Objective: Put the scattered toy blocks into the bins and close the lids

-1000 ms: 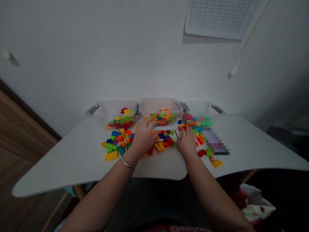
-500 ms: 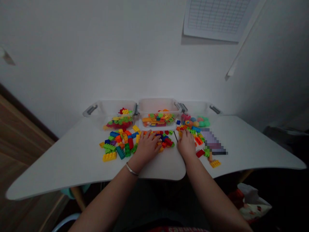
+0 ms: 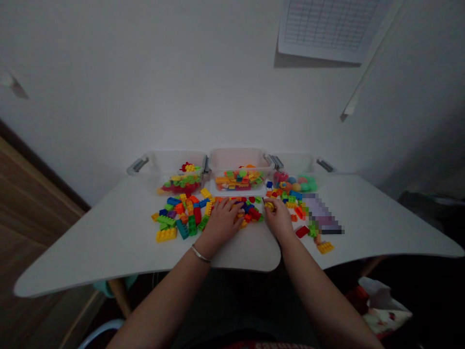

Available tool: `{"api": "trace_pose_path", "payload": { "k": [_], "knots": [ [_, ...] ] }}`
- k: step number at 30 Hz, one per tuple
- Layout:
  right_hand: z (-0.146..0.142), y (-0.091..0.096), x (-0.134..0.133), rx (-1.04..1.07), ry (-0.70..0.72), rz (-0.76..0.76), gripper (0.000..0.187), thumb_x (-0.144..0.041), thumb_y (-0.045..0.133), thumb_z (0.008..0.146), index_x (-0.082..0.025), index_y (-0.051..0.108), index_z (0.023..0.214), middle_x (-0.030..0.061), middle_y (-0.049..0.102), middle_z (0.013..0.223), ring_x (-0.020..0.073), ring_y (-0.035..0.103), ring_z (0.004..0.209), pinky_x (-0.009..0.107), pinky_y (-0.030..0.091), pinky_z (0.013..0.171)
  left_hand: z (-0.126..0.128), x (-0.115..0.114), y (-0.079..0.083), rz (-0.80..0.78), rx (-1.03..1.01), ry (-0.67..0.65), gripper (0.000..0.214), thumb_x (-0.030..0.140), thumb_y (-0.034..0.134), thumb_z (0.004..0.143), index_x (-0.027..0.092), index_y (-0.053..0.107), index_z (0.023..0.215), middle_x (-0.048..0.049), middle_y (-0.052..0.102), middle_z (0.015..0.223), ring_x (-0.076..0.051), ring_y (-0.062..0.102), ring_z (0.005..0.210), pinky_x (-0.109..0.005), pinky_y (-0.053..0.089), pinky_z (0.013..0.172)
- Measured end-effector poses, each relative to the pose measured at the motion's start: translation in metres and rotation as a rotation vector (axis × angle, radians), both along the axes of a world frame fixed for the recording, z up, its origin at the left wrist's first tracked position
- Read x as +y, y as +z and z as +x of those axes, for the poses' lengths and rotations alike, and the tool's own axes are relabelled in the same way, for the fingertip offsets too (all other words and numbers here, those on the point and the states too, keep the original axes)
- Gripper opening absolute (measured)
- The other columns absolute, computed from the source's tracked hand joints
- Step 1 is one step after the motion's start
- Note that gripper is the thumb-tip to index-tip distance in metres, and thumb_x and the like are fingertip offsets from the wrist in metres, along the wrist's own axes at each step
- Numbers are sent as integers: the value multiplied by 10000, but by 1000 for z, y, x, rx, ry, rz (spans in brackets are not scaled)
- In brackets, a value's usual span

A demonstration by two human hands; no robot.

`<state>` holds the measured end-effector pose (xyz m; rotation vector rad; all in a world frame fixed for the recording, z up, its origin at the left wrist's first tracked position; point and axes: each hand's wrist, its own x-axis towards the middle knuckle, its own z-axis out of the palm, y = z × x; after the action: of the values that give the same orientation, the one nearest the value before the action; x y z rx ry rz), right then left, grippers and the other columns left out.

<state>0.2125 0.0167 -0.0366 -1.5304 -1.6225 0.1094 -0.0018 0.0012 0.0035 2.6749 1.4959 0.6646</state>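
Note:
My left hand (image 3: 224, 220) rests with fingers spread over a heap of toy building bricks (image 3: 254, 212) in the middle of the table, partly covering them. A bracelet circles that wrist. My right hand (image 3: 279, 219) is closed, and a small yellow toy piece (image 3: 269, 206) shows between thumb and fingers; its exact kind is too small to tell. Left of my hands lie scattered bricks, among them a large yellow brick (image 3: 166, 235) and a green one (image 3: 192, 225). To the right lie a flat red brick (image 3: 302, 231) and another yellow brick (image 3: 326, 247).
Against the wall stand three clear bins: the left bin (image 3: 174, 162) and middle bin (image 3: 240, 157) hold coloured pieces, the right bin (image 3: 296, 165) coloured balls. A pixelated flat object (image 3: 322, 213) lies on the white table (image 3: 90, 242). A printed sheet (image 3: 323, 29) hangs above.
My right hand has drawn slightly back toward the left, and a yellow piece now shows in its fingers. My left hand stays over the bricks. The view has shifted slightly.

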Motion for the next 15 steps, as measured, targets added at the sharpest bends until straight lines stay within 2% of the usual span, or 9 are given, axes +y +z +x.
{"api": "trace_pose_path", "payload": {
  "k": [3, 6, 11, 15],
  "knots": [
    [-9, 5, -6, 113, 102, 53, 291, -244, 482, 853, -199, 656, 1082, 104, 684, 1123, 239, 629, 1049, 390, 539, 854, 0, 1, 0, 29, -32, 2, 427, 327, 496, 936, 213, 555, 1343, -104, 546, 1412, -313, 430, 1343, -535, 301, 1138],
    [-19, 8, -12, 202, 212, 67, 270, -280, 509, 868, -216, 647, 1091, 91, 695, 1099, 229, 653, 985, 396, 544, 846, 4, -1, 7, 33, -63, -53, 396, 298, 516, 929, 208, 571, 1310, -92, 567, 1391, -286, 467, 1308, -501, 315, 1131],
    [-26, 9, -15, 63, 274, 63, 206, -219, 595, 800, -223, 652, 998, 84, 697, 1005, 245, 641, 957, 435, 522, 872, 13, -7, 20, 13, -125, -137, 333, 256, 545, 917, 219, 593, 1244, -63, 673, 1212, -234, 582, 1135, -415, 425, 1029],
    [-25, 11, -15, -57, 295, 39, 174, -164, 619, 772, -227, 660, 929, 84, 694, 960, 258, 624, 961, 455, 500, 886, 15, -5, 20, -15, -112, -116, 196, 264, 547, 914, 207, 674, 1053, -63, 713, 1057, -235, 625, 1022, -399, 473, 948]
  ]
}}
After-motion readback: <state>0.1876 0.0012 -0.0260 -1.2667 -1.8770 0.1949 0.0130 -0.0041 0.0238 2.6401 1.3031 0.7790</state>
